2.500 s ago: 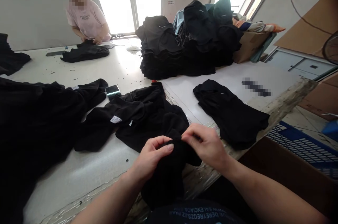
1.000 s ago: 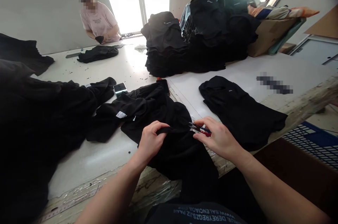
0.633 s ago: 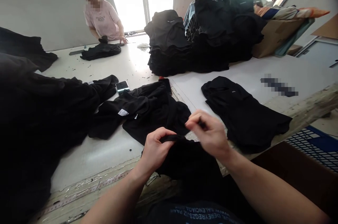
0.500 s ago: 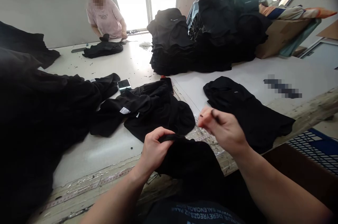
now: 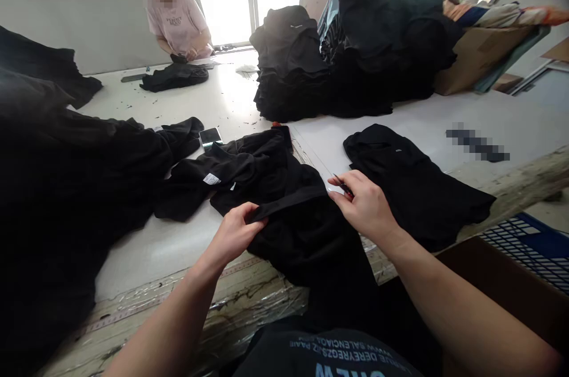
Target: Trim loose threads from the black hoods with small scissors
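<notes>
My left hand (image 5: 237, 229) pinches the edge of a black garment (image 5: 306, 223), which stretches across toward my right hand and hangs over the table's front edge. My right hand (image 5: 367, 202) is closed around small thread snips (image 5: 343, 186), their dark pointed blades poking out past the thumb and forefinger. The fingertips are close to the garment's right end; whether they also grip the cloth I cannot tell. Just behind lies a crumpled black garment (image 5: 253, 157) with a white label (image 5: 212, 179).
A folded black garment (image 5: 400, 181) lies to the right. Tall stacks of black clothes (image 5: 288, 69) and a cardboard box (image 5: 480, 57) stand behind. Dark cloth (image 5: 57, 199) fills the left. A phone (image 5: 210, 137) lies mid-table. Across the table, a person (image 5: 178, 24) handles dark cloth. A blue crate (image 5: 533, 252) sits low right.
My left hand has moved left and slightly up, drawing the garment's edge out straighter. My right hand has turned, so the snips now show clearly. The person opposite has brought their hands together.
</notes>
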